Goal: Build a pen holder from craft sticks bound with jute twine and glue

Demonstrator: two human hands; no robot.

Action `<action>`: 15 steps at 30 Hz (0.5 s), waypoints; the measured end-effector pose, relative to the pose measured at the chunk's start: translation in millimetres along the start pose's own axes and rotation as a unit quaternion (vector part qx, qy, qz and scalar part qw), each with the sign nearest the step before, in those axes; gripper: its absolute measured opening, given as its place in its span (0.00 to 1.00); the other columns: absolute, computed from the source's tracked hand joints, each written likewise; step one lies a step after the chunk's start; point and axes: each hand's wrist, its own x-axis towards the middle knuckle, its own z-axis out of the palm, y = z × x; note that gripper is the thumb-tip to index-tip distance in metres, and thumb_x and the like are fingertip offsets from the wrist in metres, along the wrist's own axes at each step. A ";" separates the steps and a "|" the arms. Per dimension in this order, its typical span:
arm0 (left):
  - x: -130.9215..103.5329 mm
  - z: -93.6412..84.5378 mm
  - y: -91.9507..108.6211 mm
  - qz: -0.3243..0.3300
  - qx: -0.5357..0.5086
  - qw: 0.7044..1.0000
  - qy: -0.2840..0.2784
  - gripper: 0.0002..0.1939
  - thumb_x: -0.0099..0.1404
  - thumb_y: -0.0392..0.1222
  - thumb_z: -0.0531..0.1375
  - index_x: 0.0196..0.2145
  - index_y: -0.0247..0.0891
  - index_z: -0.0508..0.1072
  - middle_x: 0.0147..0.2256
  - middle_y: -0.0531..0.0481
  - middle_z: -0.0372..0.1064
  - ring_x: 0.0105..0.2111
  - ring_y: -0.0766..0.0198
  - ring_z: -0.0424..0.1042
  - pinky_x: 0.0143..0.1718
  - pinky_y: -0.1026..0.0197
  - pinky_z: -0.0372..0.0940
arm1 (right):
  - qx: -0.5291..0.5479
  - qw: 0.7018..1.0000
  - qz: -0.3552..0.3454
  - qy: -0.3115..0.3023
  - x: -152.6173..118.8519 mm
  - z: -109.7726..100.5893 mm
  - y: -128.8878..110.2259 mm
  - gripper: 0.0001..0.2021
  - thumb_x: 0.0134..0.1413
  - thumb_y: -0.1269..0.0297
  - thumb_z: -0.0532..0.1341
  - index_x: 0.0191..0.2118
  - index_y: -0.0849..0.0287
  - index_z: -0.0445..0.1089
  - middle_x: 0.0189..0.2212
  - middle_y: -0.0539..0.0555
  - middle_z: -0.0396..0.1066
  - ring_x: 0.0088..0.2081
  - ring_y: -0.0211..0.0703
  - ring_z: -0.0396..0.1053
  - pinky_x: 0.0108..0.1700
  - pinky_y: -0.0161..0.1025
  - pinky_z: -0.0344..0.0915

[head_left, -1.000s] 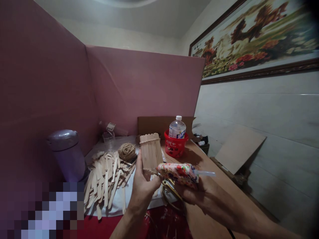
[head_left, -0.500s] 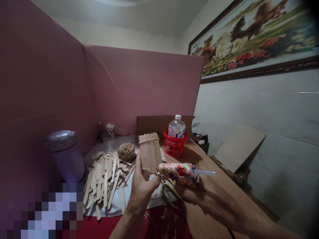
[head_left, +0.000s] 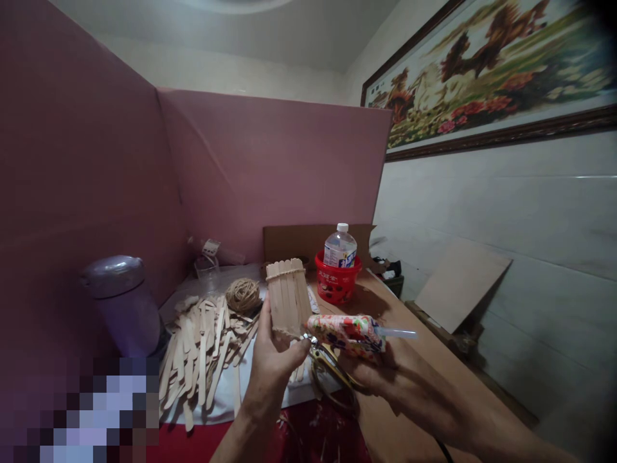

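A small upright piece made of wooden craft sticks point(head_left: 289, 299), with twine along its top edge and lower edge, is held in my left hand point(head_left: 277, 357). My right hand point(head_left: 369, 373) is wrapped round a flower-patterned glue gun point(head_left: 344, 333), and a clear glue stick point(head_left: 398, 333) pokes out of its back end. The gun's front end is close to the lower right of the stick piece; whether they touch I cannot tell. Beneath the gun lie scissors point(head_left: 332, 376) with gold-coloured handles.
Loose craft sticks point(head_left: 202, 354) are heaped on the left, with a twine ball point(head_left: 243, 295) behind them. A red basket point(head_left: 336, 283) holds a plastic bottle point(head_left: 340, 249). A lidded purple container point(head_left: 126, 308) and a clear cup point(head_left: 206, 273) stand at the left.
The glue gun's front end has shifted slightly away from the stick piece, showing more of the scissors' pivot. Both hands keep their hold, and the view has moved a little.
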 end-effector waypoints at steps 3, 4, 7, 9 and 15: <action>0.4 -1.2 -1.6 -0.002 -0.006 1.000 -0.006 0.58 0.41 0.37 0.71 0.64 0.37 0.44 0.53 0.35 0.65 0.47 0.45 0.70 0.47 0.51 0.65 | 0.011 1.000 -0.002 0.007 -0.6 -0.8 4.0 0.13 0.55 0.68 0.55 0.44 0.51 0.72 0.34 0.52 0.72 0.46 0.50 0.67 0.49 0.42 0.65; 0.6 -1.3 -2.0 -0.002 -0.007 1.000 -0.004 0.57 0.41 0.37 0.71 0.64 0.37 0.45 0.53 0.35 0.65 0.47 0.45 0.70 0.47 0.51 0.64 | 0.012 1.000 0.000 0.011 -1.2 -1.1 4.9 0.14 0.55 0.68 0.55 0.45 0.51 0.72 0.34 0.53 0.72 0.47 0.50 0.67 0.49 0.43 0.64; 1.7 -1.6 -3.3 0.004 -0.011 1.000 -0.007 0.56 0.41 0.38 0.70 0.64 0.38 0.46 0.54 0.34 0.64 0.48 0.45 0.69 0.47 0.50 0.64 | 0.001 1.000 0.003 0.023 -3.0 -2.0 6.2 0.14 0.55 0.68 0.56 0.45 0.50 0.72 0.31 0.52 0.72 0.46 0.50 0.67 0.50 0.43 0.64; 1.9 -1.7 -3.4 0.006 -0.011 1.000 -0.014 0.56 0.43 0.38 0.70 0.64 0.39 0.45 0.53 0.34 0.65 0.47 0.45 0.70 0.47 0.49 0.65 | -0.009 0.999 0.003 0.032 -4.0 -2.6 6.3 0.13 0.55 0.67 0.56 0.43 0.50 0.73 0.30 0.51 0.72 0.45 0.50 0.68 0.50 0.43 0.63; -1.1 0.7 1.6 0.002 -0.011 0.999 -0.033 0.53 0.47 0.38 0.69 0.64 0.39 0.45 0.55 0.35 0.62 0.52 0.44 0.66 0.52 0.49 0.62 | -0.006 1.000 0.004 0.028 -4.9 -2.5 6.9 0.12 0.55 0.67 0.57 0.43 0.49 0.73 0.30 0.50 0.72 0.41 0.48 0.69 0.46 0.40 0.65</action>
